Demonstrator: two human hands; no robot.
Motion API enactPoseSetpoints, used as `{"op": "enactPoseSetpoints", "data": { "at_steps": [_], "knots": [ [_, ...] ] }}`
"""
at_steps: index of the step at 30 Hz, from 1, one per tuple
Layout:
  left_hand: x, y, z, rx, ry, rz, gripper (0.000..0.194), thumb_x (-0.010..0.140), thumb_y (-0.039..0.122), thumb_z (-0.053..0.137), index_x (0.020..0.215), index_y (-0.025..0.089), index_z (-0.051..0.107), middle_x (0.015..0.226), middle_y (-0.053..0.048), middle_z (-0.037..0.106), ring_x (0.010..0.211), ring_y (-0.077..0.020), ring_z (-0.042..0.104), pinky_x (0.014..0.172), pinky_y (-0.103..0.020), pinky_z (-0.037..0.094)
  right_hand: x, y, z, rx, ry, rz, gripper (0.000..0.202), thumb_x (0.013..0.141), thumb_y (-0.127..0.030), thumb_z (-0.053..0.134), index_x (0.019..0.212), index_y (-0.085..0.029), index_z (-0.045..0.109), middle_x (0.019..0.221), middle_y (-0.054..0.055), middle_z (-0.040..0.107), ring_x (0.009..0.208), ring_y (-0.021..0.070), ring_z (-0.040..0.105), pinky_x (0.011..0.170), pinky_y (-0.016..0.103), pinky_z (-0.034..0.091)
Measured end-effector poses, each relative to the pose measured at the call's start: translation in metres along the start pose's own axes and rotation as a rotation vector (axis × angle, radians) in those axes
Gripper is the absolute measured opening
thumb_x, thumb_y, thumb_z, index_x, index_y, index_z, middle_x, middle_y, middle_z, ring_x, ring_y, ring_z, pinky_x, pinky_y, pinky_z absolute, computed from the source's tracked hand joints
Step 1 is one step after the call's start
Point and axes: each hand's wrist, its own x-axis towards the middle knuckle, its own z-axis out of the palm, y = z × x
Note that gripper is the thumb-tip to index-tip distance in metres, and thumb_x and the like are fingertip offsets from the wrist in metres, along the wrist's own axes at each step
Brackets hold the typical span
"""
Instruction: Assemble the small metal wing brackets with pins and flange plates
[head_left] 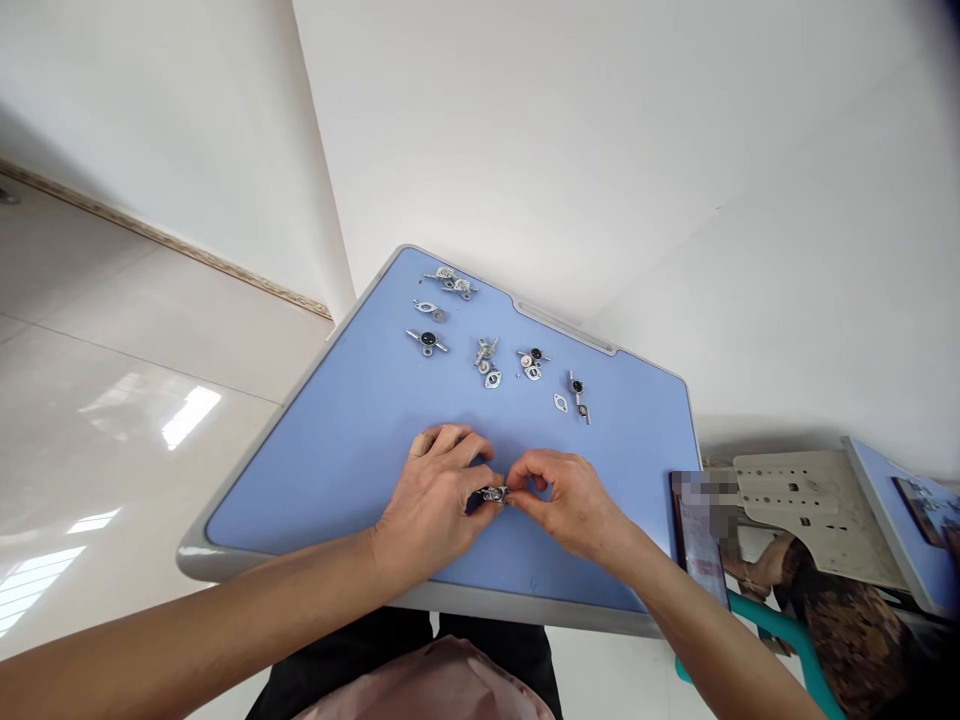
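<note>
Near the front of the blue tabletop (330, 450), a small metal part with a dark piece (493, 494) sits between both hands. My left hand (441, 492) grips it from the left with thumb and fingers. From the right, my right hand (559, 497) pinches at its end with thumb and forefinger; fine details there are hidden by the fingers. Beyond the hands lie several small metal parts: a black-centred one (427, 340) at the left, a cluster (486, 352) in the middle, another black-centred one (535, 356), and a flat oval plate (560, 402) to the right.
More metal parts (452, 282) lie at the table's far left corner. A phone or tablet (701, 540) rests at the right edge. Beyond it are a beige metal panel (817, 510), a teal frame (787, 630) and another person's arm. White walls stand behind the table.
</note>
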Motion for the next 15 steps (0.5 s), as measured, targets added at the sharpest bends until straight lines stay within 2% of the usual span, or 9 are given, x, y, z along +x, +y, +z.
{"op": "enactPoseSetpoints", "data": {
  "at_steps": [5, 15],
  "knots": [
    [0.001, 0.0, 0.0, -0.003, 0.013, 0.003, 0.008, 0.083, 0.02, 0.067, 0.08, 0.024, 0.072, 0.098, -0.001, 0.067, 0.103, -0.0222, 0.051, 0.09, -0.042, 0.036, 0.006, -0.006, -0.007, 0.013, -0.08, 0.081, 0.017, 0.075, -0.016, 0.069, 0.09, -0.025, 0.065, 0.077, -0.006, 0.069, 0.067, 0.0112, 0.054, 0.063, 0.025, 0.037],
    [0.001, 0.0, -0.001, -0.021, -0.001, -0.001, 0.008, 0.08, 0.019, 0.07, 0.082, 0.026, 0.073, 0.098, 0.0, 0.067, 0.103, -0.0224, 0.051, 0.091, -0.043, 0.035, 0.031, -0.015, -0.022, 0.112, -0.334, 0.253, 0.02, 0.068, -0.017, 0.07, 0.088, -0.022, 0.065, 0.066, -0.006, 0.064, 0.06, 0.0111, 0.055, 0.053, 0.023, 0.035]
  ]
}}
